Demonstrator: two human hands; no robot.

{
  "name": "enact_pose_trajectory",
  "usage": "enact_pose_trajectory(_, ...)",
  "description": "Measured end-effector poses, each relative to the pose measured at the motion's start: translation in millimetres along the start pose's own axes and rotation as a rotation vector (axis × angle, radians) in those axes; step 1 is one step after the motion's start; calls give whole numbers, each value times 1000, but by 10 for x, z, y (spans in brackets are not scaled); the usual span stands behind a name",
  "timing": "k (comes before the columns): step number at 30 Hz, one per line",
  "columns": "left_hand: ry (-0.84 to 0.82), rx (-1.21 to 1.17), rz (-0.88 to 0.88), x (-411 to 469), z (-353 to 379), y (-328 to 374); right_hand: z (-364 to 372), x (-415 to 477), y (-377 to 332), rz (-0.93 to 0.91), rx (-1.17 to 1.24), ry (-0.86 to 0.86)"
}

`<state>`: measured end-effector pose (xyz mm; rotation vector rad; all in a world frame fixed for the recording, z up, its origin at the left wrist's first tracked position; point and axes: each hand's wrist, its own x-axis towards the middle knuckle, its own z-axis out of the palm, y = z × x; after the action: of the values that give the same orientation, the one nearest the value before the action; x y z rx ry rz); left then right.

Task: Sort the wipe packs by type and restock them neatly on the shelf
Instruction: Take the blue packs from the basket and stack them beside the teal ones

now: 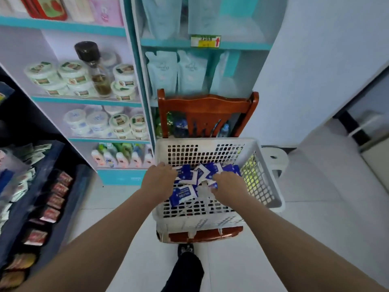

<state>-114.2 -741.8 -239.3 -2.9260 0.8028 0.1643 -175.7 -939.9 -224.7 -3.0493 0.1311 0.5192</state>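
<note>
A white perforated basket [210, 220] stands on the seat of a red-brown wooden chair [207, 106]. Inside it lie several blue-and-white wipe packs [184, 193], piled loosely. My left hand [159, 180] reaches in at the basket's left side, fingers bent down onto the packs; whether it grips one is hidden. My right hand [228, 187] lies over the pile toward the right, fingers curled onto packs at its tips. At the far left a dark blue shelf [69, 194] carries rows of small red-labelled packs [56, 200] and pale packs [23, 182].
A white and teal shelf unit [134, 85] with tubs, bottles and refill pouches stands behind and left of the chair. A white plastic stool [273, 159] sits right of the basket. My foot [185, 249] is on the tiled floor below the chair.
</note>
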Motion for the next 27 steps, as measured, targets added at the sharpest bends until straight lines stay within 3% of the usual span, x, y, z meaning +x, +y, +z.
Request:
enact_pose_trajectory(5, -140, -107, 48, 627, 495, 130, 253, 524, 406, 45, 2, -123)
enact_pose_trajectory(11, -367, -46, 92, 1173, 989, 250, 590, 1113, 712, 63, 35, -237)
enact_pose_trajectory(19, -551, -92, -16, 1723, 1768, 302, 1260, 1821, 868, 68, 145, -391)
enact_pose_trajectory(24, -586, -230, -219, 2051, 2365, 206, 1638, 2257, 878, 63, 243, -425)
enact_pose_trajectory(27, -538, -342, -402, 2245, 2682, 147, 1900, 2508, 830, 194, 422, -461)
